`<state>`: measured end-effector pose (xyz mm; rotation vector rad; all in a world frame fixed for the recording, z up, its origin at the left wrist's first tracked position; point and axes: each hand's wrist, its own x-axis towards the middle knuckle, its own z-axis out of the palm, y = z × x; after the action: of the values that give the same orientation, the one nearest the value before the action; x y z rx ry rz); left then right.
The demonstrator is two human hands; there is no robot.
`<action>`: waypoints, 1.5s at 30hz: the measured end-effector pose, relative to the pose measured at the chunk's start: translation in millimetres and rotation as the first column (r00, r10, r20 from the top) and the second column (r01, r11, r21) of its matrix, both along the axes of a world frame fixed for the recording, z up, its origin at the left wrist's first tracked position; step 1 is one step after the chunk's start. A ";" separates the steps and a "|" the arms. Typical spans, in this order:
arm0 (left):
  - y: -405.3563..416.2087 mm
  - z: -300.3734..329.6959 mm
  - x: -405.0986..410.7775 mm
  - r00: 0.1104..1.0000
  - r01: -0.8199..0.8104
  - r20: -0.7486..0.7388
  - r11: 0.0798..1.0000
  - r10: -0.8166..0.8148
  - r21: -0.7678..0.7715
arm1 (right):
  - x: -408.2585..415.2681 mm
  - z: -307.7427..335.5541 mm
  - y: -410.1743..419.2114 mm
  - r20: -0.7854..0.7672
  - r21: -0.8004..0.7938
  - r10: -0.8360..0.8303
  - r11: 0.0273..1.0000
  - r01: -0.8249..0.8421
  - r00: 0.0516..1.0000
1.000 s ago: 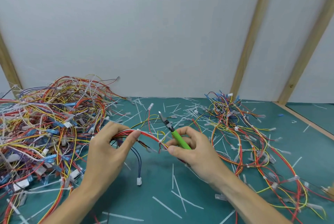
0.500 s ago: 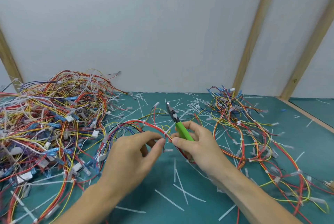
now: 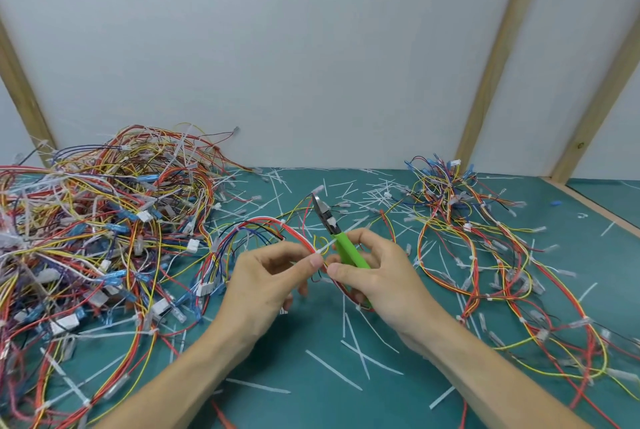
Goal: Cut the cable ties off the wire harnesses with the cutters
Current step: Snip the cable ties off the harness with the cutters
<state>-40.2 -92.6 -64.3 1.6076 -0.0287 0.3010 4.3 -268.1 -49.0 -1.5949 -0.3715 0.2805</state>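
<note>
A wire harness (image 3: 263, 231) of red, yellow, blue and black wires arcs over the green mat in front of me. My left hand (image 3: 270, 283) pinches it between thumb and forefinger at a white cable tie (image 3: 325, 250) whose tail sticks up to the right. My right hand (image 3: 377, 276) grips the green-handled cutters (image 3: 341, 241), jaws pointing up and away, and its forefinger and thumb also touch the harness right beside the left fingertips.
A large tangled heap of harnesses (image 3: 97, 231) fills the left of the green mat (image 3: 311, 394). A smaller spread of harnesses (image 3: 491, 255) lies to the right. Cut white tie pieces (image 3: 353, 342) litter the mat. A white wall with wooden battens stands behind.
My left hand slid right along the harness until its fingertips met the right hand at the cable tie. The harness loop lifted and spread to the left. The cutters stayed upright.
</note>
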 end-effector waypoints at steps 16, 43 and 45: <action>13.0 2.7 1.7 0.985 -0.169 -0.040 0.978 0.165 -0.125 | -5.6 8.4 -23.6 0.473 -0.282 -0.009 0.946 0.161 0.881; 13.3 4.6 -2.3 0.997 -0.076 0.019 0.979 0.081 -0.188 | -2.0 0.4 -24.7 0.547 -0.331 -0.017 0.914 0.235 0.837; 13.8 4.7 -1.8 0.997 -0.075 0.020 0.981 0.080 -0.180 | -1.4 1.1 -24.9 0.539 -0.326 -0.013 0.918 0.224 0.842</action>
<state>-42.0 -78.7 -59.7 1.4277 0.0398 0.3755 2.8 -292.9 -47.8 -2.0682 -0.6676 -0.2158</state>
